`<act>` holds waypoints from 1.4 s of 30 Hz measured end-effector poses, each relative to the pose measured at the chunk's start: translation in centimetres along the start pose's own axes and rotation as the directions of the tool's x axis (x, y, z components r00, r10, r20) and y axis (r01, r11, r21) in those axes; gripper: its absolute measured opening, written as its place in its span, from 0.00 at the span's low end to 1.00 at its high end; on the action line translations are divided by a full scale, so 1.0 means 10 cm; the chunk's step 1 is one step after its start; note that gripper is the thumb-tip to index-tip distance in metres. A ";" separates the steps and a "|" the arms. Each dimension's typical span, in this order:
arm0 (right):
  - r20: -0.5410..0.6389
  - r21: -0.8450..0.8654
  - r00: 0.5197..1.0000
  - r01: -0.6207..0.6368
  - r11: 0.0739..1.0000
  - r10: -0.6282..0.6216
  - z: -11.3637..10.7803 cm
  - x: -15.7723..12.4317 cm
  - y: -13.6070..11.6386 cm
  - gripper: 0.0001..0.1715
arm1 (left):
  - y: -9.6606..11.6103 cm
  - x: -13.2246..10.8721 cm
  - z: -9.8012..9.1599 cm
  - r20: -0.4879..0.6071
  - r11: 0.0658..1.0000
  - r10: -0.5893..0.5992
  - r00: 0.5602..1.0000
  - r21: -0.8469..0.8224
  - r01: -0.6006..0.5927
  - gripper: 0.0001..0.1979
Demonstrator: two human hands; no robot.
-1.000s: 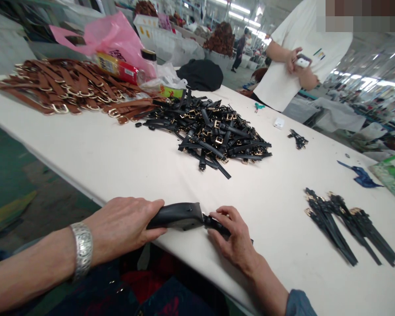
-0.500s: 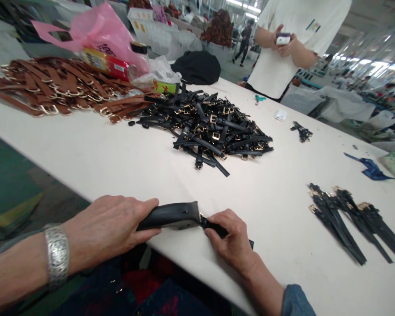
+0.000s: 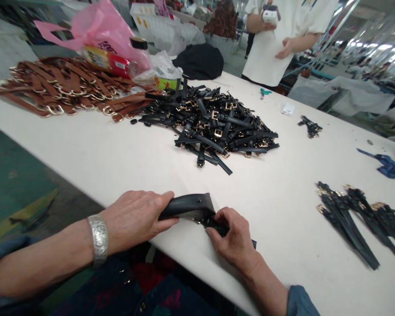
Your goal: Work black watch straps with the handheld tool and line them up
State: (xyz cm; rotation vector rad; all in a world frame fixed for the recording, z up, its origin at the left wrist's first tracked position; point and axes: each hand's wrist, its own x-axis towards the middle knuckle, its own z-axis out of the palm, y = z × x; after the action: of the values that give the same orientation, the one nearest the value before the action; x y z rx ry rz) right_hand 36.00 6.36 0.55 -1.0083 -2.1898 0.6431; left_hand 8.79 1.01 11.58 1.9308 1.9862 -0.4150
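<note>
My left hand (image 3: 138,219), with a silver bracelet at the wrist, grips a black leather strap (image 3: 191,205) between thumb and fingers. The strap is broad and curved, and its free end points right. My right hand (image 3: 235,239) pinches a black buckle strap (image 3: 222,229) just below that end; a little metal shows where the two pieces meet. Its fingers hide most of the buckle strap. Beyond my hands lies a heap of black buckle straps (image 3: 224,125) with gold buckles. To the right, similar straps (image 3: 349,224) lie in bunches.
Brown buckle straps (image 3: 62,85) lie at the far left, beside a pink bag (image 3: 98,26) and a red jar (image 3: 108,61). A black cloth item (image 3: 199,61), teal snips (image 3: 265,92) and blue cloth (image 3: 388,166) are on the white table (image 3: 118,162). A person (image 3: 266,57) stands across it.
My left hand has moved right, bringing the strap's end over the buckle strap. The strap is more bent now. The person opposite has parted their hands, holding the white device in one.
</note>
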 end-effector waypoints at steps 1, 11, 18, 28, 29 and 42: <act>0.005 0.003 1.000 0.006 1.000 -0.006 0.00 0.00 0.00 0.10 | -0.05 -0.03 0.03 -0.005 1.000 -0.002 1.000 -0.015 0.001 0.23; -0.009 0.041 0.998 0.070 0.997 -0.069 0.00 0.02 0.01 0.09 | -0.09 -0.15 0.03 0.067 0.998 0.046 0.997 -0.051 -0.042 0.15; -0.024 -0.009 0.999 0.028 1.000 -0.028 0.01 0.01 0.04 0.11 | 0.13 0.05 -0.10 0.040 1.000 0.000 0.999 0.011 0.000 0.22; 0.021 0.052 1.000 0.012 0.999 -0.014 0.02 0.02 0.05 0.11 | -0.22 -0.26 0.09 0.042 0.997 -0.032 0.999 -0.063 0.035 0.21; 0.019 0.055 1.000 0.014 0.998 -0.015 0.02 0.02 0.06 0.11 | -0.18 -0.27 0.09 0.054 0.998 -0.020 0.998 -0.059 0.023 0.21; 0.125 0.143 0.992 0.009 0.990 -0.027 -0.11 0.03 0.13 0.15 | 0.01 0.03 -0.07 -0.035 0.997 -0.064 0.997 -0.044 0.062 0.24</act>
State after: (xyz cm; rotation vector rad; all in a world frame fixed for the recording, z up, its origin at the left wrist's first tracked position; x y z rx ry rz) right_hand 37.29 7.51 0.57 -0.8948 -2.2226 0.8634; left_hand 8.91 1.58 12.06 1.8667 2.0662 -0.3523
